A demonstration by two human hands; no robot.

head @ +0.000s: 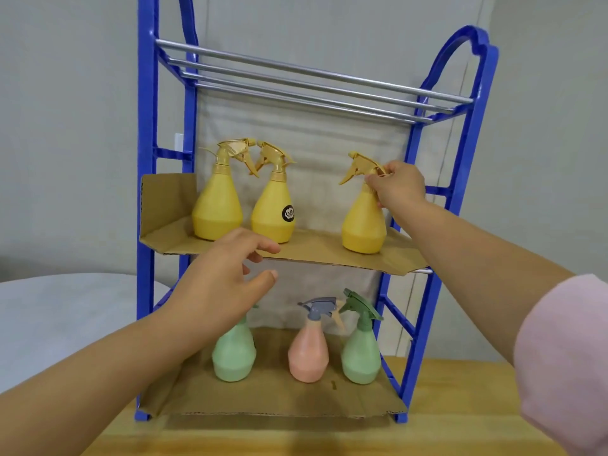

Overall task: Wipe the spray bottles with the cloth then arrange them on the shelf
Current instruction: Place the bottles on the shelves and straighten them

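A blue shelf rack (434, 192) stands on a wooden table. Its middle tier, lined with cardboard (316, 255), carries three yellow spray bottles. My right hand (399, 187) grips the neck of the right yellow bottle (363, 225), which stands upright. The two other yellow bottles (217, 209) (273, 212) stand side by side at the left. My left hand (223, 281) hovers in front of the middle tier's edge, fingers relaxed, holding nothing. On the bottom tier stand a green bottle (233, 353), partly hidden by my left hand, a pink bottle (309, 353) and another green bottle (360, 353). No cloth is in view.
The top tier of metal rods (296, 83) holds nothing. The wooden table (460, 406) stretches in front of and beside the rack. A grey wall and pale fabric lie behind; a white rounded surface (65, 311) is at the left.
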